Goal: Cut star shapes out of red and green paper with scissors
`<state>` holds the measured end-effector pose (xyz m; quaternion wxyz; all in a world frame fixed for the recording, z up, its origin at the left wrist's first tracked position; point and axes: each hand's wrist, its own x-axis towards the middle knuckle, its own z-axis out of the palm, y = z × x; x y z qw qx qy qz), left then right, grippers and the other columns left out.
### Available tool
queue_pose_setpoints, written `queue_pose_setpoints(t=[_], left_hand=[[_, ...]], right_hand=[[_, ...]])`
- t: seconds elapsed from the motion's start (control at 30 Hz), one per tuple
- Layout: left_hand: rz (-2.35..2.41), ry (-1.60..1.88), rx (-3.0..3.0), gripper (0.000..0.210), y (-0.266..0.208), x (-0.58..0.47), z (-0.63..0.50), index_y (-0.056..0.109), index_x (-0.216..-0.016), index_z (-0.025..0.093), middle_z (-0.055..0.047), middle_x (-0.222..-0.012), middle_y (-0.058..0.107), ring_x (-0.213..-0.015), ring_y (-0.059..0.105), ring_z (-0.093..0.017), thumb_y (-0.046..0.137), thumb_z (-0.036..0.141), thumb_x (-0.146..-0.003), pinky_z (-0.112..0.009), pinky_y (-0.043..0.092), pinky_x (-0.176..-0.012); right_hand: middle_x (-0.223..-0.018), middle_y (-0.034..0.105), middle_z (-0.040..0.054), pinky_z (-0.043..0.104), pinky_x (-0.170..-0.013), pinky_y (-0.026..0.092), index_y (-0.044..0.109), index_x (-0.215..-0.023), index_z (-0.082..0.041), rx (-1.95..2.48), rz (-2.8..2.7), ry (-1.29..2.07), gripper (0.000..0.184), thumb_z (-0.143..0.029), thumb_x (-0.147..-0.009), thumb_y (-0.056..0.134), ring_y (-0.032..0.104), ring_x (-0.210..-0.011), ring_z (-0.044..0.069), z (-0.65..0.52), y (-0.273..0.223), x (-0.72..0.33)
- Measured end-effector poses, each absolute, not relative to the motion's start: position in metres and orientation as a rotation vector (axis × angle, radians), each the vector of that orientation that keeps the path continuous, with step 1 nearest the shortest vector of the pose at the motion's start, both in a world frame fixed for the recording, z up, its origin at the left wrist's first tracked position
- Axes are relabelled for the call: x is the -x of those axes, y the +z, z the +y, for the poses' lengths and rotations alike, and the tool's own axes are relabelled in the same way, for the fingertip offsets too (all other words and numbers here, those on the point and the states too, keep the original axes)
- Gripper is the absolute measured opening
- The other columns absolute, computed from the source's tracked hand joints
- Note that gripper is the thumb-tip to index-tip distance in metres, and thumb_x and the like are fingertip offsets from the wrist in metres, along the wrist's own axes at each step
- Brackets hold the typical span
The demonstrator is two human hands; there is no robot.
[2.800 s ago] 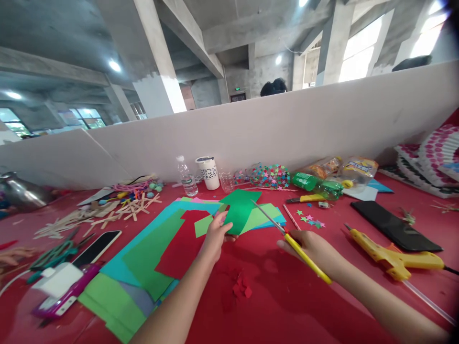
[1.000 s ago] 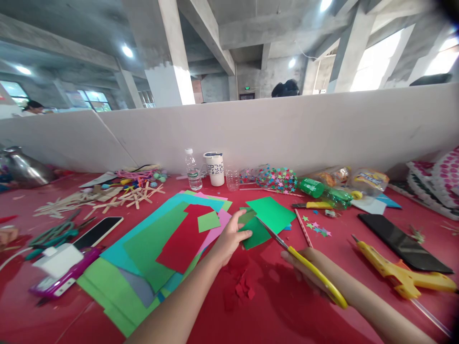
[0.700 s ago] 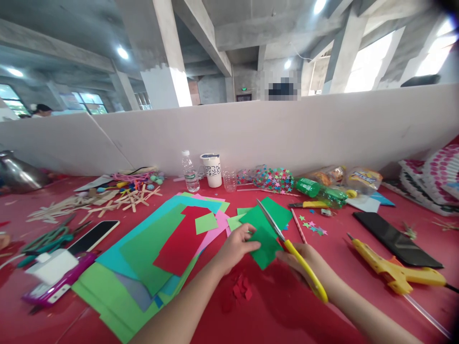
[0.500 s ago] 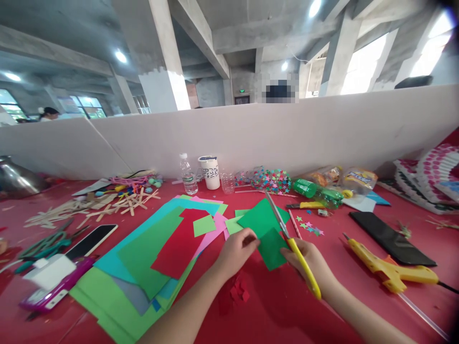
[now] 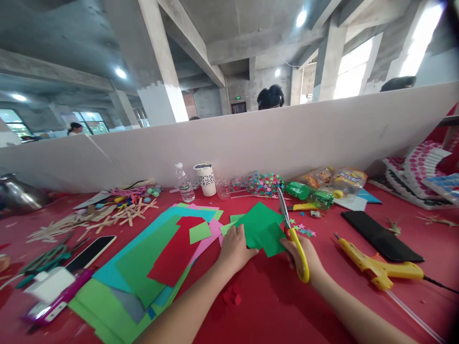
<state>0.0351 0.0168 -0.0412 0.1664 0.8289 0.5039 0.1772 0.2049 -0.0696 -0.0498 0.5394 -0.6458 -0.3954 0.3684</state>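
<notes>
Toward four o'clock, right hand (image 5: 311, 258) gripping yellow scissors (image 5: 293, 236), thumb at edge of green square (image 5: 271, 241), five o'clock; at six, left hand (image 5: 234, 249) half open beside green sheet (image 5: 258, 217), contact unclear; right fingers mostly hidden

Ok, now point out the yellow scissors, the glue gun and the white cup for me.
Yellow scissors (image 5: 295, 238): head view, on the upper part of the handle.
Glue gun (image 5: 376, 268): head view, on the body.
White cup (image 5: 206, 181): head view, on the side, below the lid.
</notes>
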Motion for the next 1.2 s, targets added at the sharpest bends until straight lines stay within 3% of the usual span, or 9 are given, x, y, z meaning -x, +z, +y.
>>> queue_pose_setpoints(t=[0.17, 0.3, 0.4, 0.5, 0.63, 0.77, 0.93, 1.07, 1.2], left_hand=[[1.322, 0.936, -1.835, 0.052, -0.045, -0.031, 0.031, 0.056, -0.102, 0.019, -0.007, -0.097, 0.055, -0.09, 0.056, -0.022, 0.065, 0.007, -0.052, -0.032, 0.044, -0.079], [1.302, 1.03, -1.689, 0.034, -0.031, 0.001, 0.044, 0.056, -0.102, 0.02, -0.001, -0.083, 0.055, -0.058, 0.052, -0.011, 0.055, 0.017, -0.068, -0.024, 0.044, -0.058], [1.349, 1.12, -1.617, 0.04, -0.01, 0.044, 0.055, 0.058, -0.107, 0.019, 0.0, -0.076, 0.055, -0.056, 0.053, -0.012, 0.058, 0.021, -0.068, -0.024, 0.045, -0.058], [1.663, 0.934, -1.752, 0.038, -0.001, 0.087, 0.065, 0.058, -0.107, 0.017, -0.004, -0.09, 0.061, -0.055, 0.057, -0.012, 0.057, 0.022, -0.069, -0.026, 0.048, -0.06], [1.934, 0.643, -1.895, 0.042, -0.013, 0.114, 0.071, 0.057, -0.113, 0.015, -0.014, -0.111, 0.062, -0.083, 0.065, -0.022, 0.058, 0.021, -0.071, -0.03, 0.049, -0.072], [2.135, 0.342, -2.057, 0.053, -0.021, 0.109, 0.068, 0.047, -0.127, 0.009, -0.021, -0.111, 0.062, -0.101, 0.06, -0.034, 0.055, 0.028, -0.079, -0.04, 0.047, -0.08], [2.247, 0.159, -2.423, 0.044, -0.012, 0.092, 0.06, 0.053, -0.122, 0.01, -0.022, -0.123, 0.054, -0.113, 0.053, -0.034, 0.05, 0.029, -0.083, -0.04, 0.043, -0.089], [1.89, 0.111, -2.701, 0.049, -0.021, 0.079, 0.057, 0.049, -0.132, 0.02, -0.015, -0.145, 0.038, -0.131, 0.037, -0.03, 0.042, 0.041, -0.088, -0.04, 0.036, -0.1], [1.974, 0.106, -2.668, 0.064, -0.041, 0.072, 0.062, 0.041, -0.138, 0.013, -0.021, -0.149, 0.029, -0.135, 0.028, -0.038, 0.047, 0.049, -0.085, -0.052, 0.024, -0.106]], right_hand=[[-0.034, 0.04, -0.0096, 0.019, -0.033, 0.03, 0.034, -0.053, -0.024, 1.52, -0.946, 0.888, 0.027, -0.034, -0.072, 0.051, 0.039, -0.028, 0.008, -0.07, -0.051, -0.205], [-0.033, 0.041, -0.0086, 0.02, -0.034, 0.031, 0.035, -0.051, -0.024, 1.524, -0.948, 0.88, 0.029, -0.033, -0.074, 0.05, 0.041, -0.027, 0.008, -0.071, -0.052, -0.206], [-0.033, 0.041, -0.0082, 0.02, -0.034, 0.032, 0.035, -0.051, -0.024, 1.536, -0.944, 0.874, 0.03, -0.033, -0.074, 0.051, 0.041, -0.027, 0.008, -0.071, -0.052, -0.206], [-0.033, 0.041, -0.0081, 0.02, -0.033, 0.032, 0.036, -0.05, -0.024, 1.55, -0.935, 0.87, 0.03, -0.033, -0.073, 0.052, 0.042, -0.027, 0.008, -0.071, -0.053, -0.206], [-0.032, 0.042, -0.0081, 0.02, -0.033, 0.032, 0.036, -0.05, -0.024, 1.562, -0.924, 0.856, 0.03, -0.034, -0.072, 0.053, 0.041, -0.027, 0.008, -0.071, -0.055, -0.207], [-0.032, 0.043, -0.0081, 0.019, -0.033, 0.033, 0.037, -0.049, -0.023, 1.567, -0.918, 0.846, 0.03, -0.035, -0.071, 0.054, 0.042, -0.027, 0.008, -0.071, -0.053, -0.207], [-0.031, 0.042, -0.0083, 0.019, -0.032, 0.033, 0.037, -0.048, -0.023, 1.558, -0.906, 0.849, 0.031, -0.034, -0.071, 0.054, 0.042, -0.026, 0.008, -0.072, -0.052, -0.207], [-0.032, 0.042, -0.0084, 0.019, -0.032, 0.032, 0.037, -0.05, -0.023, 1.53, -0.902, 0.867, 0.029, -0.034, -0.071, 0.054, 0.042, -0.026, 0.008, -0.07, -0.054, -0.207], [-0.033, 0.043, -0.0087, 0.019, -0.032, 0.032, 0.037, -0.052, -0.023, 1.515, -0.899, 0.878, 0.028, -0.033, -0.071, 0.055, 0.042, -0.026, 0.008, -0.07, -0.055, -0.207]])
